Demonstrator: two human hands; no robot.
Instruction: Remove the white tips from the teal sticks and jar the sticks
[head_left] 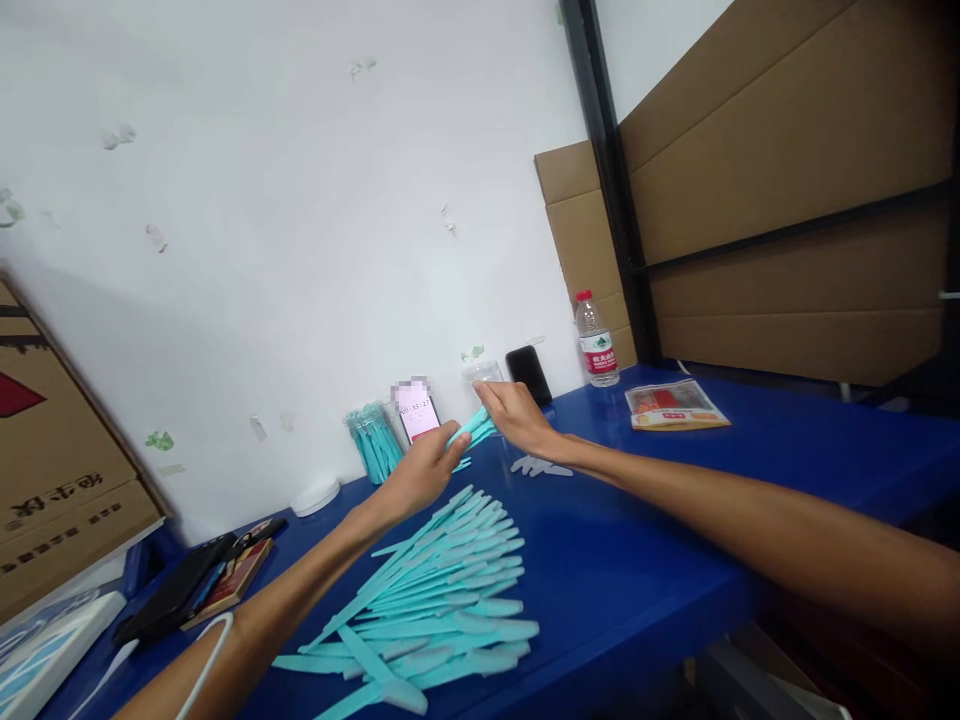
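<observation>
My left hand is closed around a small bunch of turquoise eyebrow razors, held above the table. At the bunch's far end, my right hand pinches the razors' tips; its fingers partly hide them. Below my hands a fanned heap of turquoise eyebrow razors lies on the blue table. A clear container packed with more razors stands upright by the wall. Several pale translucent pieces, perhaps blade caps, lie below my right hand.
Against the wall are a lit phone, a clear jar and a dark phone. A water bottle and a snack packet stand and lie right. A round white lid and black case are left.
</observation>
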